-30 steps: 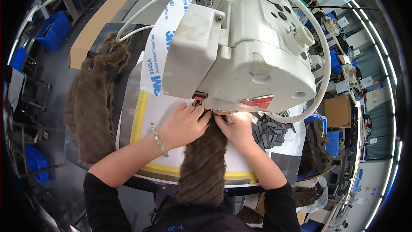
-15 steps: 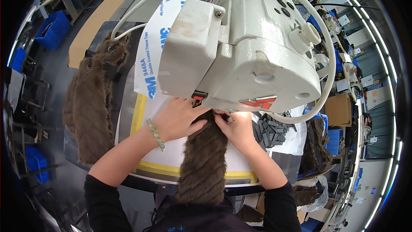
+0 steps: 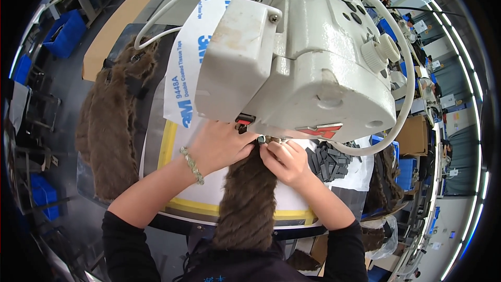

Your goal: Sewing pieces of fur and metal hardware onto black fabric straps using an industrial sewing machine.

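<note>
A long brown fur strip (image 3: 245,203) runs from my lap up under the head of a white industrial sewing machine (image 3: 308,78). My left hand (image 3: 219,149) lies on the strip's left side, fingers bent and partly hidden beneath the machine, thumb pressed on the fur. Right of it, my right hand (image 3: 284,162) is closed with curled fingertips on the strip's upper end, beside small metal machine parts (image 3: 261,139). A sheet of white backing paper (image 3: 182,73) hangs from the machine's left side.
More fur pieces (image 3: 109,141) lie on the table's left. Dark small rectangles (image 3: 329,162) are piled at right, near blue bins (image 3: 404,172) with fur and a cardboard box (image 3: 412,136). A white hose (image 3: 402,104) loops over the machine. Blue crates (image 3: 65,34) stand on the floor.
My left hand has shifted slightly up and left. My right hand has turned, its fingers now more curled and visible. The machine appears a little farther right in the view.
</note>
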A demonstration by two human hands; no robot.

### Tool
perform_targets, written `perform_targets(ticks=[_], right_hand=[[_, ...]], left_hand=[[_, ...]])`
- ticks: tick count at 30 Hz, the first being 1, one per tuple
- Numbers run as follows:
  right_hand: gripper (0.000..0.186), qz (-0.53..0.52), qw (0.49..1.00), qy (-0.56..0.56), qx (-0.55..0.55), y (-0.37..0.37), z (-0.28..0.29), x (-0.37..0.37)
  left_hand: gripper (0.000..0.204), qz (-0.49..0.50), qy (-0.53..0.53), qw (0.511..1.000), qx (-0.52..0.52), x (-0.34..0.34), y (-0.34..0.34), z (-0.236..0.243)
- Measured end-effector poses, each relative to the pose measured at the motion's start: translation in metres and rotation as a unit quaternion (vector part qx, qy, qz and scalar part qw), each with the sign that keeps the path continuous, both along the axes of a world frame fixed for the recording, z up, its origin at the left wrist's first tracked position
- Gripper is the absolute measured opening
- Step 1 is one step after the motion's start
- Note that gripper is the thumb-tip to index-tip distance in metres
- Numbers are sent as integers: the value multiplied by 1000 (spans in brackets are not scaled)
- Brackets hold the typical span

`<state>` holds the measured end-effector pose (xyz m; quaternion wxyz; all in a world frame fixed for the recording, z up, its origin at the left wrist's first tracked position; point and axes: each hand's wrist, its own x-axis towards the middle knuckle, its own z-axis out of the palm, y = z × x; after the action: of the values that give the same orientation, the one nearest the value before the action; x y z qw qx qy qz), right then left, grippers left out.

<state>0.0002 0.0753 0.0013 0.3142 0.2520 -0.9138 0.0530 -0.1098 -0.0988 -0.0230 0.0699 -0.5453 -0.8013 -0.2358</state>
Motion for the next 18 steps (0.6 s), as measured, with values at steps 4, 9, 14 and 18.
perform_targets(ticks=[4, 9, 14, 18], right_hand=[[16, -73, 993, 36, -88, 3, -17, -9], [16, -140, 981, -28, -129, 3, -20, -1], [20, -193, 954, -130, -191, 4, -14, 1], [21, -178, 957, -139, -180, 8, -17, 0]], left_hand=[[25, -12, 12, 999, 50, -3, 0, 6], [34, -12, -24, 1000, 6, -3, -1, 0], [33, -21, -37, 999, -20, -4, -3, 1], [31, -16, -26, 1000, 3, -4, -1, 3]])
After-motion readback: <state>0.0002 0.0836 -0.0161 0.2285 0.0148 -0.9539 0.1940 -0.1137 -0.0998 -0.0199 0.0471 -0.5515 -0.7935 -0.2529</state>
